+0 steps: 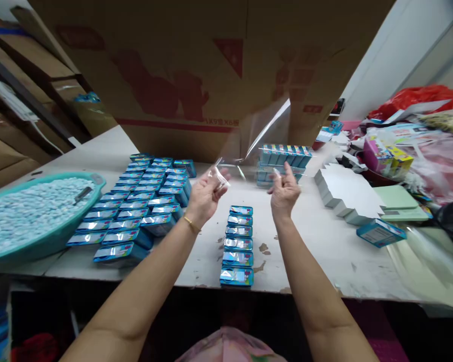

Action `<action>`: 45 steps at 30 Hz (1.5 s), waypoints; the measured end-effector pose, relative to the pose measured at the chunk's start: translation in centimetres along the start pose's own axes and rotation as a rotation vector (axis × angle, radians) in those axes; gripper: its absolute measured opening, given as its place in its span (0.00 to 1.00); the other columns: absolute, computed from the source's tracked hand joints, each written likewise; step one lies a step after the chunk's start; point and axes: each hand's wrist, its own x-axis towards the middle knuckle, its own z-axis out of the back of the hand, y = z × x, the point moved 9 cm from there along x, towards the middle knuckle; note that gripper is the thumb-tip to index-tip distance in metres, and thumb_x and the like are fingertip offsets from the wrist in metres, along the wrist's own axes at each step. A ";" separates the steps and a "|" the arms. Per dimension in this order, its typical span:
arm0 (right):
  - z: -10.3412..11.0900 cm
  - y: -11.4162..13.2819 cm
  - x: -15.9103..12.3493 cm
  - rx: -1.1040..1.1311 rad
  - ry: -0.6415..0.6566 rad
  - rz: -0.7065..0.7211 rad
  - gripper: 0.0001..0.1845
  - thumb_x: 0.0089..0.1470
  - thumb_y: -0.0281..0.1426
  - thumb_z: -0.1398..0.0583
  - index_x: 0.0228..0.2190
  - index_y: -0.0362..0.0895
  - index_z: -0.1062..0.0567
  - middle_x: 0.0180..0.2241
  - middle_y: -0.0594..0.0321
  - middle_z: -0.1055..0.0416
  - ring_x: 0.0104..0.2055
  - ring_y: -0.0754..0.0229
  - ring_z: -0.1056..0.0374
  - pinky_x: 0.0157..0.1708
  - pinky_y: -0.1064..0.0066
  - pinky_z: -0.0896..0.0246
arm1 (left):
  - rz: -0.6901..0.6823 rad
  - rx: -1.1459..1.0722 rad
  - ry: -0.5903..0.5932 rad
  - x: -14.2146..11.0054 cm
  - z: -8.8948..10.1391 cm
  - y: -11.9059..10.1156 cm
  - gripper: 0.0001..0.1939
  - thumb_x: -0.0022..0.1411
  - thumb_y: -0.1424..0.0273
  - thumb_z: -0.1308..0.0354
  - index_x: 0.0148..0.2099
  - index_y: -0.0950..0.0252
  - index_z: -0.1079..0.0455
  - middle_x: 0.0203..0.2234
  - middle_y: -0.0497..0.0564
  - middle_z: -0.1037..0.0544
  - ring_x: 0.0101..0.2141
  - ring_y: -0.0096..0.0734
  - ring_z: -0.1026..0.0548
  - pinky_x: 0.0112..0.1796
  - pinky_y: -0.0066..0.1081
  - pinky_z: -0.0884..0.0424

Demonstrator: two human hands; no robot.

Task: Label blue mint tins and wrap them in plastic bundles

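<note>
My left hand [207, 195] is closed on a clear plastic bag [269, 124], with a crumpled white-looking bunch at its fingertips. The thin film rises to the right, slightly blurred. My right hand [285, 193] is raised beside the film, thumb and forefinger apart and the other fingers curled; I see nothing gripped in it. Below and between the hands, a row of small blue boxes [238, 245] runs toward me. Just beyond my right hand stands a stack of blue boxes [285, 155] under clear film. Many more blue boxes [130, 206] lie in rows left of my left arm.
A turquoise basin [51, 246] of pale blue pieces stands at the left. A large cardboard box [166, 70] blocks the back. At right are flat white card pieces [349, 193], a single blue box [381, 233], plastic sheets [430, 261] and a heap of bags [438, 136].
</note>
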 end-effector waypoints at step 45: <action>-2.7 -9.1 -7.1 -1.106 0.828 0.024 0.12 0.52 0.28 0.49 0.28 0.47 0.26 0.28 0.64 0.28 0.29 0.63 0.36 0.26 0.74 0.51 | -0.294 1.638 0.238 -2.4 4.1 9.0 0.10 0.58 0.69 0.53 0.31 0.63 0.30 0.28 0.51 0.26 0.31 0.31 0.31 0.33 0.28 0.37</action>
